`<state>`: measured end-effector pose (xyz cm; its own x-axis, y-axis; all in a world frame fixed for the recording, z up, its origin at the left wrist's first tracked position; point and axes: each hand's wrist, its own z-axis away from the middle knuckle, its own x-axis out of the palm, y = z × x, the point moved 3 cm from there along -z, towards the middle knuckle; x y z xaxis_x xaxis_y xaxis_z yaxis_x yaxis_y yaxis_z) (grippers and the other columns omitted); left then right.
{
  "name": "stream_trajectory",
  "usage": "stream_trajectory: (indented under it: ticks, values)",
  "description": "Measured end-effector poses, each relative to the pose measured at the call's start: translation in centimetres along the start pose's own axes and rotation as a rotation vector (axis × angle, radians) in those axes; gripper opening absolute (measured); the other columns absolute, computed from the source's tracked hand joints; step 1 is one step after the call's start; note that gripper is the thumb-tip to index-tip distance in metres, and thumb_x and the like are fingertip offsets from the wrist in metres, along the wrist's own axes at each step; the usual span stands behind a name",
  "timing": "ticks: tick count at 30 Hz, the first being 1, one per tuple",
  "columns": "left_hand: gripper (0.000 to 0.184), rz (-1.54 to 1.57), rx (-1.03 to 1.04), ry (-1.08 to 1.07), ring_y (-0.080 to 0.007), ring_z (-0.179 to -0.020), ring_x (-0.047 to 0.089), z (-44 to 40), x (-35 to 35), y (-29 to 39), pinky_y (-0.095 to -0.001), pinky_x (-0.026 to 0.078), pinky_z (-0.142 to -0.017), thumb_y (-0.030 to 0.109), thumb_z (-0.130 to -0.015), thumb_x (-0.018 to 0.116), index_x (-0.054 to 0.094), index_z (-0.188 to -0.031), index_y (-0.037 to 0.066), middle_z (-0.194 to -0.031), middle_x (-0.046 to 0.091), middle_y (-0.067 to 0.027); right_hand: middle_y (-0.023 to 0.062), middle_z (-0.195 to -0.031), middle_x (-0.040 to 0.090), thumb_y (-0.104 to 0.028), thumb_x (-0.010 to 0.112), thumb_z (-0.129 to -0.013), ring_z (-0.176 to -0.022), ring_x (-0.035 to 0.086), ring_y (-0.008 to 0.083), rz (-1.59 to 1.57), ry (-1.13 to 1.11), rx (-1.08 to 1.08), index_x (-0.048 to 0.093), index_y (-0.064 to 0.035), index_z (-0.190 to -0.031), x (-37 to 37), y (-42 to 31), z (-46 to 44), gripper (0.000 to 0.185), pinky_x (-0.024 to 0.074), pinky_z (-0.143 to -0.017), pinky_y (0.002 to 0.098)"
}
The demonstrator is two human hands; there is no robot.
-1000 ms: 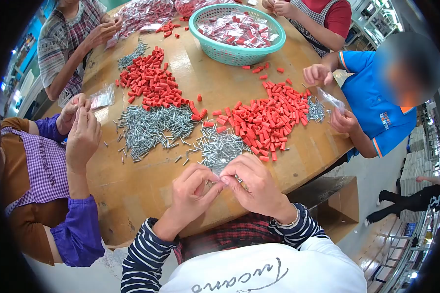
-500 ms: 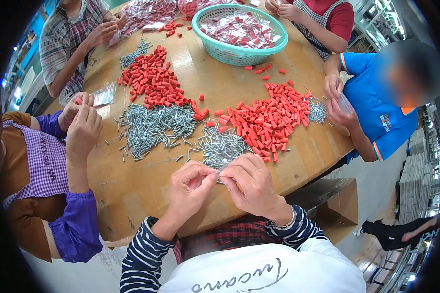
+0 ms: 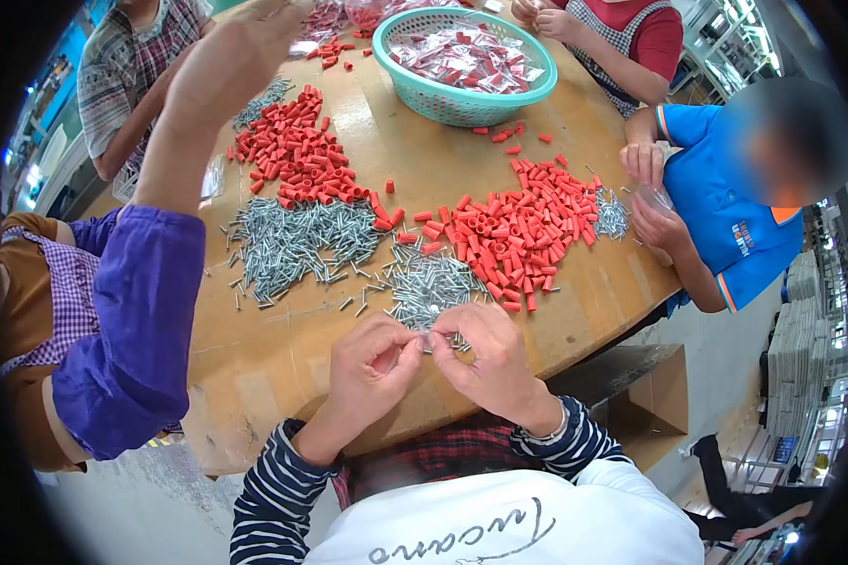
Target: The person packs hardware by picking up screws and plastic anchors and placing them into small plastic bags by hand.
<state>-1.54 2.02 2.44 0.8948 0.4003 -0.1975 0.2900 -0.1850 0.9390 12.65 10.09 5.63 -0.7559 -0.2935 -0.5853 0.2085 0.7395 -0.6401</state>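
Note:
My left hand [image 3: 372,363] and my right hand [image 3: 488,356] meet fingertip to fingertip over the near edge of a pile of grey screws [image 3: 431,285]. Both are pinched closed on a small clear plastic piece, perhaps a bag, mostly hidden by the fingers. Just beyond, red plastic caps [image 3: 513,235] lie heaped at the right. Further left are a larger pile of grey screws [image 3: 297,247] and a second heap of red caps [image 3: 297,155].
A green basket [image 3: 462,111] of filled bags stands at the table's far side. A co-worker's purple sleeve [image 3: 146,320] and arm reach across the left. A person in blue [image 3: 716,188] handles a bag at the right. An open cardboard box [image 3: 655,400] sits below the table edge.
The left co-worker's arm has swung up and forward towards the far end. The co-worker at the right has brought both hands together at a bag. My hands have shifted only slightly.

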Motion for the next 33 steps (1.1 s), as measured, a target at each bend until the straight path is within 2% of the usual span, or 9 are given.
stream_trajectory:
  ticks: [3,4,11,17,20,23,26,28,33]
  values:
    - [0.006,-0.075,0.021,0.054,-0.0095,-0.058,0.051,0.1,-0.1,0.0,-0.0244,0.037,-0.049,0.001,-0.078,0.071,0.069,-0.083,-0.001,-0.075,0.06,-0.0055,0.0075,-0.081,0.063,-0.005,0.07,-0.078,-0.075,0.061,0.0253,-0.001,0.004,0.036,0.061,-0.0066,-0.087,-0.1,-0.2,0.3,0.013,0.0449,-0.067,0.0374]
    - [0.003,-0.1,-0.057,0.007,-0.0118,-0.071,0.057,0.0,-0.3,0.8,-0.0238,0.042,-0.06,-0.005,-0.079,0.069,0.068,-0.081,-0.003,-0.082,0.062,-0.007,0.0073,-0.081,0.063,-0.004,0.069,-0.078,-0.075,0.061,0.0251,-0.002,0.013,0.029,0.061,-0.0067,-0.088,-0.1,-0.2,0.3,0.013,0.045,-0.068,0.0375]
    - [0.007,-0.14,0.086,0.069,-0.0167,-0.062,0.055,-0.4,-0.5,1.7,-0.0269,0.041,-0.054,-0.001,-0.075,0.071,0.064,-0.075,0.0,-0.072,0.058,-0.0071,0.0083,-0.087,0.062,-0.002,0.068,-0.072,-0.081,0.06,0.027,0.047,-0.023,-0.136,0.063,-0.0063,-0.094,0.1,-0.7,0.2,0.023,0.045,-0.072,0.0383]
    - [0.007,-0.234,0.165,-0.003,-0.0174,-0.059,0.051,-0.1,-0.7,3.0,-0.0272,0.038,-0.052,-0.001,-0.076,0.07,0.064,-0.079,0.002,-0.07,0.055,-0.007,0.009,-0.09,0.061,-0.004,0.069,-0.071,-0.084,0.06,0.0269,0.094,-0.197,-0.105,0.063,-0.0037,-0.091,-0.4,-1.2,0.4,0.022,0.0469,-0.074,0.038]
    - [0.007,-0.046,0.074,0.096,-0.0108,-0.059,0.047,0.3,-0.2,1.4,-0.0254,0.035,-0.05,0.002,-0.082,0.071,0.064,-0.081,0.001,-0.07,0.055,-0.0024,0.0099,-0.089,0.06,-0.006,0.068,-0.075,-0.084,0.059,0.0274,0.027,-0.122,-0.129,0.062,-0.003,-0.092,-0.4,-1.0,0.8,0.018,0.0468,-0.075,0.0389]
    - [0.009,0.283,-0.283,0.157,-0.0046,-0.057,0.044,-0.5,0.0,1.5,-0.0217,0.032,-0.049,0.006,-0.086,0.071,0.065,-0.083,0.001,-0.07,0.055,0.0026,0.0104,-0.09,0.06,-0.009,0.067,-0.08,-0.085,0.059,0.0277,-0.058,-0.043,-0.132,0.061,-0.0026,-0.092,-0.9,-1.1,0.3,0.014,0.0464,-0.076,0.0396]
    - [0.009,0.556,-0.67,-0.038,-0.0014,-0.057,0.042,0.2,-0.9,0.0,-0.0189,0.03,-0.05,0.006,-0.087,0.071,0.065,-0.084,0.0,-0.069,0.055,0.0046,0.0102,-0.09,0.061,-0.009,0.067,-0.083,-0.086,0.06,0.0272,-0.1,-0.058,-0.14,0.062,-0.0019,-0.093,-1.1,-1.3,0.4,0.013,0.047,-0.076,0.0388]
    - [0.008,0.539,-0.671,-0.034,-0.0012,-0.055,0.042,0.7,-1.2,0.7,-0.0183,0.03,-0.05,0.006,-0.087,0.071,0.065,-0.085,0.002,-0.068,0.055,0.0047,0.01,-0.091,0.062,-0.009,0.068,-0.083,-0.086,0.06,0.027,-0.129,-0.127,-0.126,0.063,-0.0017,-0.094,-1.2,-1.2,0.5,0.014,0.0473,-0.076,0.0381]
    - [0.009,0.489,-0.549,0.032,-0.0015,-0.055,0.042,-0.5,-1.1,0.1,-0.0178,0.029,-0.049,0.006,-0.085,0.072,0.064,-0.088,0.003,-0.07,0.055,0.0041,0.0079,-0.085,0.063,-0.014,0.071,-0.084,-0.083,0.061,0.025,-0.177,0.025,-0.152,0.066,-0.0047,-0.089,-0.8,-0.3,0.4,0.012,0.0471,-0.073,0.0367]
